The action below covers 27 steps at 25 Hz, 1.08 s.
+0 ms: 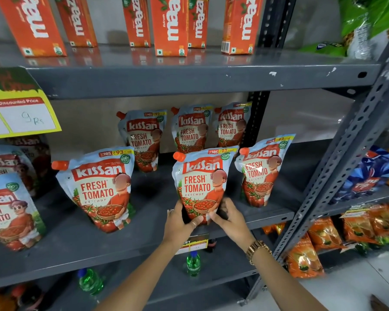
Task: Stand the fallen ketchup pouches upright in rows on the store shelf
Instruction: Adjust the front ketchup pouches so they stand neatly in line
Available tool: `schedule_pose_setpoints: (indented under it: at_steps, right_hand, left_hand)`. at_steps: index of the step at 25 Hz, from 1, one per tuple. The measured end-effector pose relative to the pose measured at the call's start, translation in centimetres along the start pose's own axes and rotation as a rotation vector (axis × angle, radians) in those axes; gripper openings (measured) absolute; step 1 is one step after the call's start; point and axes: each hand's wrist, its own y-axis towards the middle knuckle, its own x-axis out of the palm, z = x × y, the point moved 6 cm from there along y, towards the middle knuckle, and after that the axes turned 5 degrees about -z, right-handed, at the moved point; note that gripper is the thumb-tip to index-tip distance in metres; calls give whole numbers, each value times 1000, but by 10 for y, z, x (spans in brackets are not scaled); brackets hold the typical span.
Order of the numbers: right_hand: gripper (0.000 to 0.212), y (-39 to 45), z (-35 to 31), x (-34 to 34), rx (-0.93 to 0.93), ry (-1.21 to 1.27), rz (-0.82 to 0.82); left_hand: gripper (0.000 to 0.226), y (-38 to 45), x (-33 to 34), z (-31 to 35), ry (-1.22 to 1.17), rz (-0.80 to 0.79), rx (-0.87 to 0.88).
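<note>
Several Kissan ketchup pouches stand upright on the grey middle shelf [81,241]. In the front row, the centre pouch [200,176] is gripped at its base from both sides: my left hand [180,223] on its lower left, my right hand [230,217] on its lower right. A front-left pouch [99,187] and a front-right pouch [262,171] stand beside it. Three pouches stand in the back row, one at the left [143,135] and two at the right [190,129] [230,124]. More pouches [7,207] crowd the far left edge.
Orange Maaza cartons [170,25] line the shelf above. A yellow discount price tag [20,115] hangs at upper left. Green bottles [193,264] sit on the shelf below. A slanted perforated upright [337,153] borders the shelf on the right, with snack bags [368,171] beyond it.
</note>
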Motion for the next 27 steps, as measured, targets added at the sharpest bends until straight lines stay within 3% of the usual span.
schedule_pose_setpoints:
  at_steps: [4, 8, 11, 15, 17, 21, 24, 27]
  right_hand:
    - [42, 1, 1, -1, 29, 44, 33]
    - [64, 1, -12, -4, -28, 91, 108]
    - [69, -1, -28, -11, -137, -83, 319]
    - [52, -12, -67, -8, -424, -326, 658]
    - [37, -10, -88, 10, -583, -361, 603]
    - [18, -1, -116, 70, -832, -358, 210]
    - [22, 7, -118, 112, -815, -385, -15]
    - [28, 15, -123, 137, -726, -346, -82]
  left_hand:
    - [61, -3, 0, 7, -45, -38, 33]
    - [59, 0, -14, 6, -93, -67, 29]
    - [51, 2, -40, 2, -93, 105, 40]
    - [18, -17, -78, 13, -2, 456, 171]
    - [12, -31, -99, 14, -14, 658, 200]
    - [12, -52, -146, -3, -139, 988, 83]
    - [17, -65, -176, -20, -152, 1050, 3]
    - [24, -71, -201, -29, -144, 1005, 4]
